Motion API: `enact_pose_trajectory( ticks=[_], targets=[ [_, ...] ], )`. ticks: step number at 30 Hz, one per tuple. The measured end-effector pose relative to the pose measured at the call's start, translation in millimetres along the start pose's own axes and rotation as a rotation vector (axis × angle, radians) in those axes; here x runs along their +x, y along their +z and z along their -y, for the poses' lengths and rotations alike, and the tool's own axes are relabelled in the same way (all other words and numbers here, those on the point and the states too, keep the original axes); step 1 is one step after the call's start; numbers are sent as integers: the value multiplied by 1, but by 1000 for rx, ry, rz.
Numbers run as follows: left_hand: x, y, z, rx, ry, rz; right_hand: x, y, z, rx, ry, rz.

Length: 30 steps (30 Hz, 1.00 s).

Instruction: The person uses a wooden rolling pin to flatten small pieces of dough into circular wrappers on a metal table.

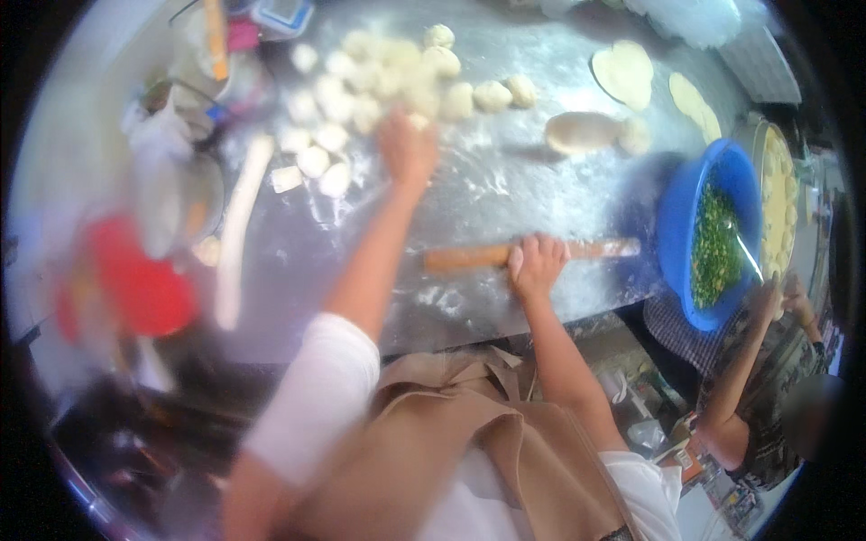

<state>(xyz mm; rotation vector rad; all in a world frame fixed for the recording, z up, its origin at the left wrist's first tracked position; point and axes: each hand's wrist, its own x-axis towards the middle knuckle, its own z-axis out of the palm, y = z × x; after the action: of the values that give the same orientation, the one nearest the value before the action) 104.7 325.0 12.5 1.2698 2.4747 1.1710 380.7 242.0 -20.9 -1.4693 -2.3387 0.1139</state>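
My right hand (539, 265) grips a wooden rolling pin (467, 257) that lies on the floured metal tabletop (473, 196). Blurred by motion, my left hand (408, 147) reaches to the near edge of a cluster of dough balls (331, 95). Its fingers are hidden against the dough, so whether it holds a piece cannot be told. Left of the cluster lies a long dough rope (243, 223). Farther right are a flattened dough round (624, 73) and a second dough sheet (695, 107). A brownish oblong item (583, 132), blurred, rests nearer me.
A blue basin (676, 223) of chopped green filling with a metal utensil stands at the right. Behind it is a round pan (778, 196) of filled dough pieces. A co-worker's hands (798, 301) are beside them. A red container (139, 277) sits at the left.
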Motion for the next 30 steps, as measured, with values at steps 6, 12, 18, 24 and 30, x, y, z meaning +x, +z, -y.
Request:
enact_pose_trajectory(
  ticks=[6, 12, 18, 24, 30],
  targets=[
    [-53, 18, -25, 70, 399, 412, 18, 0, -7, 38, 7, -33],
    [-113, 22, -54, 112, 324, 577, 15, -18, 7, -6, 70, 61],
    [-83, 6, -58, 109, 177, 946, 108, 22, -13, -31, 119, 290],
    [-105, -33, -32, -216, -159, 889, 77, -13, 25, 30, 92, 264],
    [-67, -4, -37, 27, -67, 760, 137, 12, 30, 102, 281, 254]
  ],
)
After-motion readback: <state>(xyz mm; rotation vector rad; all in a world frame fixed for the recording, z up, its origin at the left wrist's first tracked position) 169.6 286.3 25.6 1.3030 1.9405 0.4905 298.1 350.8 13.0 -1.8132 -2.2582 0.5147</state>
